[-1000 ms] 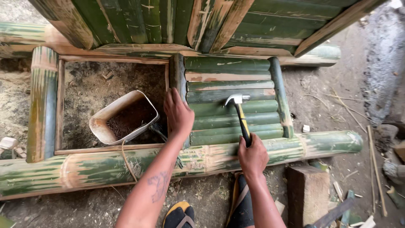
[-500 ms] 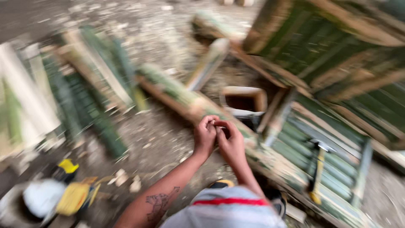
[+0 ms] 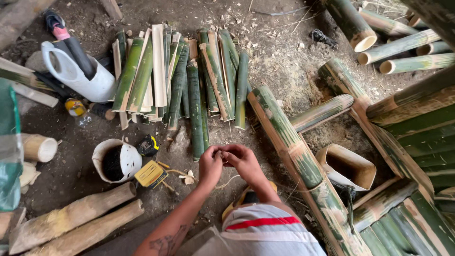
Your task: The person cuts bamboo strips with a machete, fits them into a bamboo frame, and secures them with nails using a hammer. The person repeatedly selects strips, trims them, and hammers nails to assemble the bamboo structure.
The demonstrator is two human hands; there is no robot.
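My left hand (image 3: pixel 210 166) and my right hand (image 3: pixel 244 161) meet in front of me, fingertips pinched together on something small that the fingers hide. A thin pale strand (image 3: pixel 226 183) curls just below the wrists. They hover over dirt ground, beside a long green bamboo pole (image 3: pixel 294 151) that forms one edge of a bamboo frame. A pile of split bamboo slats (image 3: pixel 189 80) lies on the ground beyond my hands. My knee in grey shorts with a red stripe (image 3: pixel 265 227) sits under my right forearm.
A white cut container (image 3: pixel 116 161) with dark contents, a yellow tape measure (image 3: pixel 150 174) and a white jug of tools (image 3: pixel 76 71) lie left. A beige tub (image 3: pixel 346 166) sits inside the frame. Round bamboo poles (image 3: pixel 398 45) lie upper right, thick logs (image 3: pixel 76 218) lower left.
My view has swung left from the slatted frame to the ground. My right hand let go of the hammer, and both hands came together on a small item.
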